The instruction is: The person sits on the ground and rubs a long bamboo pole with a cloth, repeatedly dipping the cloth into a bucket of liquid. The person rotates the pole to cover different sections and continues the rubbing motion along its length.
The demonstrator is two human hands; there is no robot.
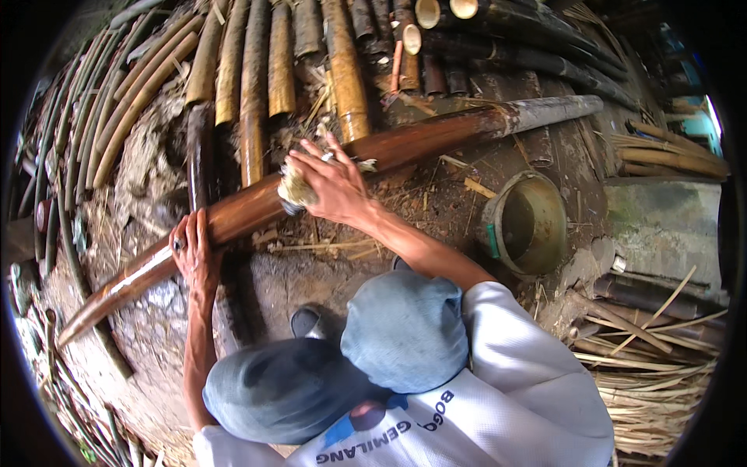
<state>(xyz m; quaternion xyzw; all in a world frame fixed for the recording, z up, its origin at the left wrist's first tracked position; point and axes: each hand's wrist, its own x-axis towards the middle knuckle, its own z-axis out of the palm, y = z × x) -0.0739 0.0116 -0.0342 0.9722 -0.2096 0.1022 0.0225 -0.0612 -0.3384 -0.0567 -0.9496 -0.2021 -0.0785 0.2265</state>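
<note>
A long, thick bamboo pole (432,136) slants from the lower left up to the right. Its brown skin looks wet and glossy, and the far right end is greyish white. My left hand (194,251) is closed over the pole's left part, a dark ring on one finger. Farther right along it, my right hand (334,187) presses a pale, shaggy wad (296,187) onto the surface; whether this is cloth or fibre I cannot tell. The wad partly hides under my palm. Dark rails (200,152) run beneath the pole.
A round bucket (496,233) with a green patch on its rim stands right of my right forearm. Several cut bamboo poles (254,86) lie beyond the work, with dark ones (529,58) at far right. Split strips (654,397) pile up at lower right, beside a concrete block (665,226).
</note>
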